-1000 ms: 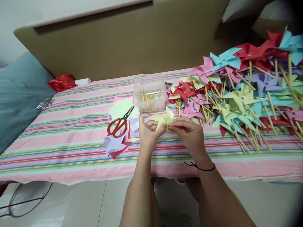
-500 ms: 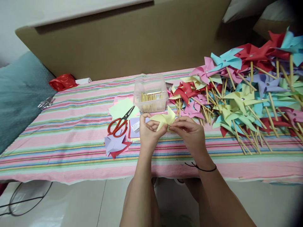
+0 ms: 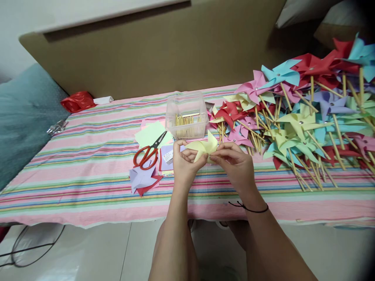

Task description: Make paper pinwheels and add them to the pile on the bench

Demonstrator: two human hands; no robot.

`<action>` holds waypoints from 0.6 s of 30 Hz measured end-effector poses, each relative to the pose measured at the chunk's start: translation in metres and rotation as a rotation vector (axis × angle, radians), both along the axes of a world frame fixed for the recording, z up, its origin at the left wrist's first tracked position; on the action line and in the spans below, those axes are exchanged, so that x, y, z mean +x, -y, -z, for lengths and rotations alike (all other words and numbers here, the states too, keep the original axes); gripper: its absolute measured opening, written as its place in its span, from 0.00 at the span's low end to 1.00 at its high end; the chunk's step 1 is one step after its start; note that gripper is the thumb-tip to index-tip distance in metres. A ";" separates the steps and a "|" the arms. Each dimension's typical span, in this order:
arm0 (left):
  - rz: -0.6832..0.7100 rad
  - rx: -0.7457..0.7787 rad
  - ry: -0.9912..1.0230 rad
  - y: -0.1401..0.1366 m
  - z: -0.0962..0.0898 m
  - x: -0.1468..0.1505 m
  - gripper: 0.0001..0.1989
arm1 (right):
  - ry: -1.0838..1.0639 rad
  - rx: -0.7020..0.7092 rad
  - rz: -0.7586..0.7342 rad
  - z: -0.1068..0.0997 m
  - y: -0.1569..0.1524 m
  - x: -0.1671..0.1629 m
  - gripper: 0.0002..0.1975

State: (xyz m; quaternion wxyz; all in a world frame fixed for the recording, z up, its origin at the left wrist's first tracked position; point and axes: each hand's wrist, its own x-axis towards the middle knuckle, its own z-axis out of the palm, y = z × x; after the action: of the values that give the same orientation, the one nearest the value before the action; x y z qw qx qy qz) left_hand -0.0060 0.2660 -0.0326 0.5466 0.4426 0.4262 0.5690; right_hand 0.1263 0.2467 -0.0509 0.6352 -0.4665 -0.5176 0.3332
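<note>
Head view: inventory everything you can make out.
Held pinwheel: 1, pale yellow, centre
Pinwheels on sticks: many, multicoloured, right
Box: 1, clear, centre
Loose sticks: many, tan, in box
Scissors: 1, red-handled, left-centre
Paper pieces: several, multicoloured, around scissors
Labelled packet: 1, white, on paper
Bundle: 1, red, far left
Metallic pieces: some, silver, left
Cushion: 1, teal, left
Striped cloth: 1, multicoloured, across middle
Backboard: 1, brown, behind
Cable: some, black, lower left
Left hand: 1, bare, on held pinwheel
Right hand: 1, black wristband, on held pinwheel
Legs: 2, shadowed, bottom
</note>
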 end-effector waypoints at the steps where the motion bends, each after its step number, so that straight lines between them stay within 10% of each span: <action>1: -0.001 0.001 0.002 0.000 0.000 0.000 0.28 | 0.003 0.004 0.002 0.000 0.000 0.000 0.05; 18: -0.006 -0.018 -0.005 0.000 0.000 0.001 0.29 | 0.035 -0.045 0.010 -0.001 0.001 -0.001 0.01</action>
State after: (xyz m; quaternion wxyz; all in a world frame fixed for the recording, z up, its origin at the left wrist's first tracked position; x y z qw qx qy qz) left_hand -0.0053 0.2663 -0.0327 0.5478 0.4379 0.4340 0.5655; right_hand 0.1250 0.2460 -0.0494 0.6169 -0.4889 -0.5189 0.3334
